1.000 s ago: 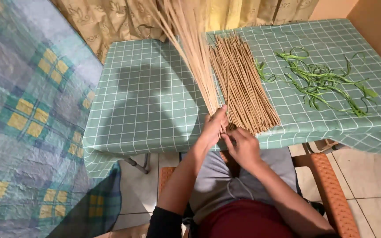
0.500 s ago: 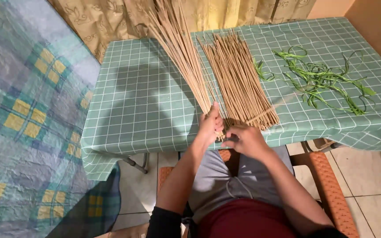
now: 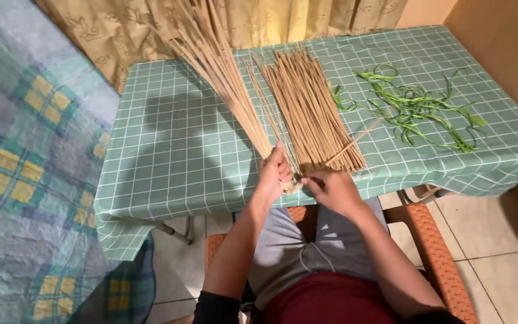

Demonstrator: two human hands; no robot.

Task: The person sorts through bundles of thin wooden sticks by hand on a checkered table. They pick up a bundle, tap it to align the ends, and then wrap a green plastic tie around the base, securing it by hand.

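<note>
Green checked tablecloth (image 3: 169,156) covers a table in front of a beige patterned curtain (image 3: 121,30); tiled floor below. Left hand (image 3: 274,171) fingers curled tight round the base of a fanned bundle of thin tan sticks (image 3: 217,66), tips rising up and to the left over the cloth. Right hand (image 3: 331,189) just beside it, fingers pinching the bundle's bottom end at the table edge. Flat pile of loose tan sticks (image 3: 313,108) lies on the cloth by the hands; green leaf strips (image 3: 415,108) scattered to its right. Orange woven chair (image 3: 433,252) under the person.
</note>
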